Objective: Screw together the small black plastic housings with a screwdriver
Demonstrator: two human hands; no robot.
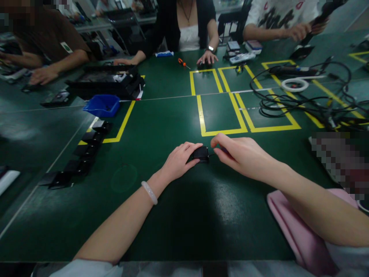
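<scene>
Flat on the green table rests a small black box-shaped part (201, 154). My left hand (180, 159) grips it from the left, thumb on the near side and fingers on the far side. Just right of the part is my right hand (236, 154), its fingers curled and closed. A thin dark shaft or wire runs from the part's right side toward those fingertips. What the right hand holds is mostly hidden by the fingers, so I cannot tell its kind.
On the left, several black parts (86, 150) form a row below a blue bin (102, 105) and black trays (106, 82). Coiled black cables (276, 102) lie at right, above a pink cloth (296, 219). An orange screwdriver (182, 62) lies near co-workers opposite.
</scene>
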